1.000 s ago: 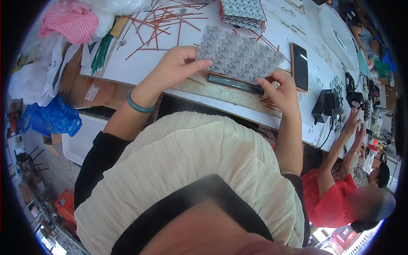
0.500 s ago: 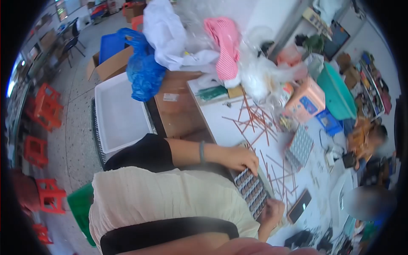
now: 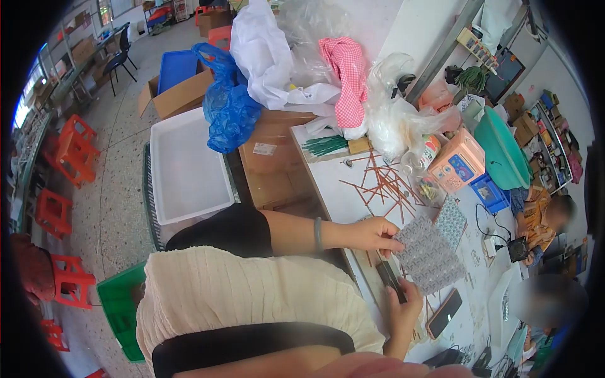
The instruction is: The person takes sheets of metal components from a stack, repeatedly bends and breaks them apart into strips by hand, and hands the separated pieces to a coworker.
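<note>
Both hands on one patterned grey sheet [image 3: 432, 258], right of centre in the frame, raised over the work table [image 3: 331, 173]. Left hand [image 3: 378, 235] pinches its upper-left corner, thumb on top. Right hand [image 3: 406, 307] looks closed on its lower-left edge; the contact itself is partly hidden.

Step in hand, by my reading: handling the sheet above the surface. Any further move seems to call for an even pinch at both ends, so it neither bends nor slips. The dark bar [image 3: 391, 281] lies just beside the right hand, easy to knock.

Surface: reddish strips [image 3: 380, 183] strewn loosely above the sheet; stack [image 3: 452, 217] of patterned pieces behind its upper-right edge; phone [image 3: 444, 313] just below. Green ties [image 3: 324, 145] at the table's upper-left corner. Peach box [image 3: 457, 160] and green basin [image 3: 501, 148] toward upper right.

Room: pink checked cloth [image 3: 343, 82] among plastic bags, top centre. Blue bag [image 3: 230, 113] beside the white tray [image 3: 192, 167], left of centre. Red stools [image 3: 53, 214] down the left side, speckled floor [image 3: 120, 170] between. Green crate [image 3: 120, 315] lower left. Co-worker in orange [image 3: 539, 211], far right.
</note>
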Available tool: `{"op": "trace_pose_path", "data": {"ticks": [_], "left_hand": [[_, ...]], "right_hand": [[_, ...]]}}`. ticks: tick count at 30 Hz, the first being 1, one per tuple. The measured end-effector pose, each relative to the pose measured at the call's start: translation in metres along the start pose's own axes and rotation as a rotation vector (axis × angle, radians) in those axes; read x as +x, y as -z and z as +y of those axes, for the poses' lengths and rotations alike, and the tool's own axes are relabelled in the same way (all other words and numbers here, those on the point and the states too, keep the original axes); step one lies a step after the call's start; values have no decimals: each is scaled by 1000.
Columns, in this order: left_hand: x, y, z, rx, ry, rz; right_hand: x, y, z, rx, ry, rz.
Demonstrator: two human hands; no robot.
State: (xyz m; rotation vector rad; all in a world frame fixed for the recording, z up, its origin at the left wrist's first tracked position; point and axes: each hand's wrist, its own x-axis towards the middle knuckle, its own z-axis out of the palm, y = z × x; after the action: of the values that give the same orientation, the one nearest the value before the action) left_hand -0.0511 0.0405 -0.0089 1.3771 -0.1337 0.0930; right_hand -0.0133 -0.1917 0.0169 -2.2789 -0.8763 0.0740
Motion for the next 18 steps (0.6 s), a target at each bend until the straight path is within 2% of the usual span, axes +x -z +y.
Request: {"op": "trace_pose_path", "data": {"ticks": [1,4,8,12,17,18], "left_hand": [[0,0,0,-3,0,17],[2,0,-3,-7,-16,69],[3,8,-4,-4,-63,112],[1,11,5,-65,33,102],[12,9,-15,-401,231,139],[15,8,-18,-424,231,133]], "right_hand": [[2,-1,-8,-13,-17,-1],[14,-12,11,537,-217,54],[25,-17,15,737,-216,267],[30,-13,22,755,-219,263],[38,-9,23,797,-270,342],[41,-7,25,695,-250,340]]}}
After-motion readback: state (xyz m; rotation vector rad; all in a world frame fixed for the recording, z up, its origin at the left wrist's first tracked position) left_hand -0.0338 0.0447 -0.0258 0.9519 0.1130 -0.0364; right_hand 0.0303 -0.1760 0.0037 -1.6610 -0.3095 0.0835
